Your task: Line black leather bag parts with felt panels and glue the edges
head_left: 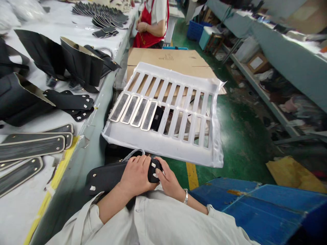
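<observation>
Close to my body, my left hand is wrapped over a long black leather-like strip with rounded ends, metal studs and small white tabs. Its right end pokes out between my hands. With thumb and fingers, my right hand grips that end beside the white tabs. Whether more than one strip lies under my left palm is hidden. Just beyond is a white slotted tray, where several pale-rimmed grey plates lie in a row. Next to them a black piece sits in a slot.
On the left table are grey-faced strips, black strips, curved black panels and fanned dark pieces. Cardboard lies under the tray's far side. A blue box stands at right. A person in a red apron is beyond.
</observation>
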`<state>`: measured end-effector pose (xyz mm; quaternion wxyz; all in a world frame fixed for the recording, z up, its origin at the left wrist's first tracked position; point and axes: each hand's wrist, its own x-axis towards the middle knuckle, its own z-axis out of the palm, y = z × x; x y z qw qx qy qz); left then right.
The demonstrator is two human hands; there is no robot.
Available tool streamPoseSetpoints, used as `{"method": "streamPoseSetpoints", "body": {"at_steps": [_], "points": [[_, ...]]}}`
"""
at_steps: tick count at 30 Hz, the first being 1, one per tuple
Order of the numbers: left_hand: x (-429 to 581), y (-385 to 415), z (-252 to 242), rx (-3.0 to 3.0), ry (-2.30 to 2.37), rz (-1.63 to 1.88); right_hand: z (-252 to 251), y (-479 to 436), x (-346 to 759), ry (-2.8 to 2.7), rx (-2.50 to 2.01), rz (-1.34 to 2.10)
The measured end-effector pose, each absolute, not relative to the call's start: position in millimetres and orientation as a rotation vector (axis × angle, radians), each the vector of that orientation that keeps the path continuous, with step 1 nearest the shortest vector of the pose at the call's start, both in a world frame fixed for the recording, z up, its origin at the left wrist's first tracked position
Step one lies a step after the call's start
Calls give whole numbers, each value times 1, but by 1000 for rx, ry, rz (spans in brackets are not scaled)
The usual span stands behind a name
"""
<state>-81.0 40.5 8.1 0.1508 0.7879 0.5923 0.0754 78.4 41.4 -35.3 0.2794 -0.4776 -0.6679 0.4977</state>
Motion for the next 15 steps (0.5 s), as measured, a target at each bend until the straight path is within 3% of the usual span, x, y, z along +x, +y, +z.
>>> {"method": "streamPoseSetpoints", "body": {"at_steps": [8,15], "points": [[-86,38,4,2289,1652,284,-37,41,60,-1599,-1371,1282],[-149,-1,2,2462,1564,375,-14,63,73,-1604,-1308,1652]]}}
